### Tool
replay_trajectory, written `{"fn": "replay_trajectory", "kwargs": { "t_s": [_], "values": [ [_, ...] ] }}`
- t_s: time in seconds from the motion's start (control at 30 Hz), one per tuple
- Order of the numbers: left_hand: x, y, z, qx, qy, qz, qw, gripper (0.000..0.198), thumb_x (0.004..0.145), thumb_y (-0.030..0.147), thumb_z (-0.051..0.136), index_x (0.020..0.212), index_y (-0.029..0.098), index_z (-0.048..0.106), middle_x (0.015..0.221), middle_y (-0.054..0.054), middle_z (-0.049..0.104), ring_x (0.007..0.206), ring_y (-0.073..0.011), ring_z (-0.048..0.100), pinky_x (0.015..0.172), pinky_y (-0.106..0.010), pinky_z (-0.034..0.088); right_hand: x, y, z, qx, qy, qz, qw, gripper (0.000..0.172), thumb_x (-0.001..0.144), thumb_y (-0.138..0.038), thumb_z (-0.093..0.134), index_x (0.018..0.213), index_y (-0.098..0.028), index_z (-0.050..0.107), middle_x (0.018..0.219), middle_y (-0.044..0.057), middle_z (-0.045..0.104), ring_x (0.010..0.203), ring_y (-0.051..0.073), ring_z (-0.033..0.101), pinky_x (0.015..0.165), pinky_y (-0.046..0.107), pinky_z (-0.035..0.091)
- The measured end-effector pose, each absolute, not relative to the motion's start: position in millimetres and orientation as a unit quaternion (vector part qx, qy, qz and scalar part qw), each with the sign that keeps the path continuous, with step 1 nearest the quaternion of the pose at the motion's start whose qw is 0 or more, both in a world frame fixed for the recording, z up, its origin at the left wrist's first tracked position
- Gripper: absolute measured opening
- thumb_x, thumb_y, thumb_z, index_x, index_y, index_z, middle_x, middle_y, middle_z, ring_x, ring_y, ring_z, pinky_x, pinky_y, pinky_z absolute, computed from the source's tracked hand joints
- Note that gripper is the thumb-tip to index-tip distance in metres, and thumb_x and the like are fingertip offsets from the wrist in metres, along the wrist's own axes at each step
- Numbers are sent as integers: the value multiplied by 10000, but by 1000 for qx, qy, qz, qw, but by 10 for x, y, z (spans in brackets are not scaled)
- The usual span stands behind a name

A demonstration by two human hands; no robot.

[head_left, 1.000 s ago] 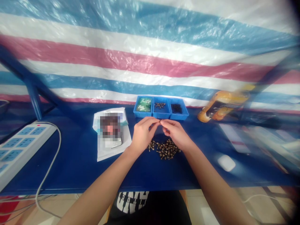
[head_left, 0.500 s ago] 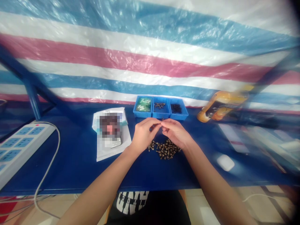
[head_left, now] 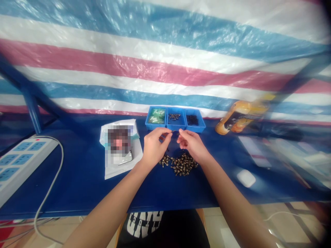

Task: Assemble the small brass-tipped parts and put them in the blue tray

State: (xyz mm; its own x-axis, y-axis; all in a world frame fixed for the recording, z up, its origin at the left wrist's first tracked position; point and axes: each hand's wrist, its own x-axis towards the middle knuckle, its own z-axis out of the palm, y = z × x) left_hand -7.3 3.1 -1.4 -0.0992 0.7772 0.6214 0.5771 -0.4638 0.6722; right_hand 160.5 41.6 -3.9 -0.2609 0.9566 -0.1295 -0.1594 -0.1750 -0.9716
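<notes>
My left hand (head_left: 154, 147) and my right hand (head_left: 191, 144) are raised just above a pile of small brass-and-black screws (head_left: 180, 164) on the blue table (head_left: 85, 186). Both hands are pinched. Between the fingertips runs a small dark piece (head_left: 174, 132), too small to name. Behind the hands stands a row of three blue bins (head_left: 175, 120): the left bin holds green packets, the middle bin brass parts, the right bin black parts.
A white bag with a metal tool (head_left: 119, 147) lies left of the hands. A power strip (head_left: 18, 162) with its cable sits at far left. An orange bottle (head_left: 240, 117) lies at the back right, and a small white case (head_left: 246, 178) is at the right.
The fingertips, which were touching, have drawn slightly apart. The view has shifted a little, and the pile stays where it was.
</notes>
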Motion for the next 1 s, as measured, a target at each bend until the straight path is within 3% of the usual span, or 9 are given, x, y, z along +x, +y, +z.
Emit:
{"fn": "replay_trajectory", "kwargs": {
  "t_s": [0.1, 0.33, 0.43, 0.53, 0.7, 0.83, 1.0],
  "values": [
    [-75, 29, -10, 664, 511, 537, 93, 121, 905, 267, 633, 959, 202, 720, 971, -32, 754, 770, -135, 701, 669, -243, 575, 1614, 443, -62, -429, -459, 630, 456, 423, 777, -544, 732, 636, -192, 543, 531, -25, 535, 456, 89, 447, 467, 251, 291],
    [-73, 23, -9, 667, 518, 529, 90, 123, 909, 262, 622, 961, 202, 715, 959, -29, 753, 748, -134, 694, 649, -238, 557, 1634, 452, -31, -434, -433, 627, 481, 411, 780, -494, 742, 631, -195, 500, 512, -39, 476, 460, 82, 409, 461, 248, 277],
    [-74, 23, -10, 668, 518, 527, 89, 122, 908, 260, 622, 963, 200, 713, 960, -28, 752, 754, -135, 694, 656, -236, 556, 1631, 466, -31, -426, -391, 602, 551, 354, 767, -512, 748, 873, -221, 576, 629, -38, 587, 484, 84, 459, 464, 229, 310],
    [-72, 27, -17, 669, 517, 526, 91, 121, 909, 260, 620, 962, 201, 710, 959, -26, 751, 742, -132, 689, 655, -235, 553, 1617, 477, -43, -428, -377, 567, 594, 480, 771, -493, 748, 1148, -282, 538, 761, -41, 653, 496, 75, 481, 468, 210, 321],
    [-74, 45, -40, 684, 512, 510, 95, 111, 908, 231, 614, 960, 205, 709, 956, -22, 744, 762, -129, 681, 709, -243, 556, 1564, 429, -50, -421, -520, 559, 490, 292, 827, -459, 686, 948, -196, 652, 698, -23, 606, 492, 73, 459, 473, 225, 317],
    [-76, 53, -52, 693, 512, 496, 106, 113, 908, 212, 605, 948, 213, 711, 928, -11, 738, 770, -126, 677, 720, -240, 551, 1557, 377, -45, -402, -622, 508, 440, 247, 849, -443, 664, 889, -199, 661, 738, -6, 632, 575, 106, 509, 538, 248, 389],
    [-58, 39, -46, 691, 521, 487, 115, 129, 912, 254, 611, 978, 210, 713, 942, -17, 745, 798, -137, 685, 733, -244, 549, 1583, 385, -35, -422, -641, 475, 429, 271, 870, -439, 631, 759, -193, 620, 659, -16, 593, 576, 114, 506, 557, 254, 391]
  ]
}}
